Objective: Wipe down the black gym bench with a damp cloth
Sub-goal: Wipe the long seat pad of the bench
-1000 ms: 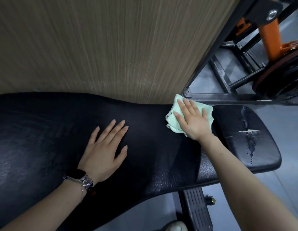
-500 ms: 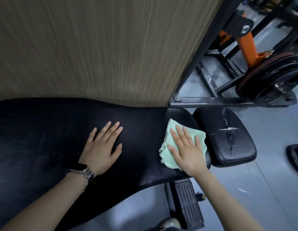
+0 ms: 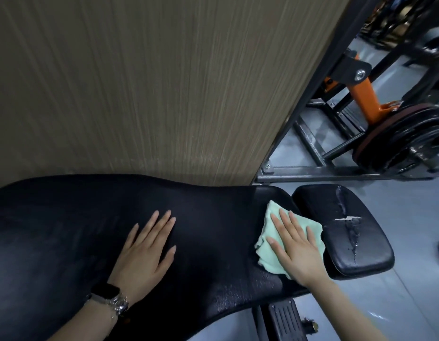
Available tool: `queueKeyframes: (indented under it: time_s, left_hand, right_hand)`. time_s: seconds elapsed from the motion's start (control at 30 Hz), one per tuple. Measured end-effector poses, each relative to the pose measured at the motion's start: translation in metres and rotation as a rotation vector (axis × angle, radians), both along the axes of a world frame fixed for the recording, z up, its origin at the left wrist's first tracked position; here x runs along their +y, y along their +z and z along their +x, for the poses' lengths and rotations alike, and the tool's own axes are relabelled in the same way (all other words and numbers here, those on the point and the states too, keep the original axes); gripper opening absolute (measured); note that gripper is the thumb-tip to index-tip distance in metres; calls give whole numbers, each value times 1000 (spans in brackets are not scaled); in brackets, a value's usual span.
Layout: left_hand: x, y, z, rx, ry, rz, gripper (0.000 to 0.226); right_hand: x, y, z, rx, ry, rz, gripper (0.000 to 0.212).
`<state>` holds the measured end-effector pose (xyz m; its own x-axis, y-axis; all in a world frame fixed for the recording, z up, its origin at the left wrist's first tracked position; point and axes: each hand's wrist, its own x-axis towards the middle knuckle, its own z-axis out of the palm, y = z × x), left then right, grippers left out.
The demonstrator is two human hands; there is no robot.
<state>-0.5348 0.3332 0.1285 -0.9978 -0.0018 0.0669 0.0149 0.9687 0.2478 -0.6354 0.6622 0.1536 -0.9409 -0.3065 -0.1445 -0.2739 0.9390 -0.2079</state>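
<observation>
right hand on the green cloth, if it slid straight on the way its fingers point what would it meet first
The right hand points up-left across the bench back pad. Past the green cloth lies only bare pad, then probably the wood-grain wall panel behind the far edge.

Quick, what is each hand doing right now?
Left hand: open, flat on the black bench, holding nothing.
Right hand: open, straight fingers pressing the green cloth onto the bench.
</observation>
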Motion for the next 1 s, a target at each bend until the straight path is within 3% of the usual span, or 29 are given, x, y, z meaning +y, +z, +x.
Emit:
queueKeyframes:
  time_s: [0.23, 0.57, 1.0]
  left_hand:
    - [-19, -3, 4, -10, 47, -24, 65]
    - [-15, -3, 3, 3, 65, -33, 63]
    - [-14, -1, 3, 17, 83, 2, 64]
  right_hand:
    - [-24, 2, -49, -33, -146, 17, 59]
    - [-41, -2, -66, -10, -143, 40, 60]
    - [-169, -6, -31, 32, 208, 17, 62]
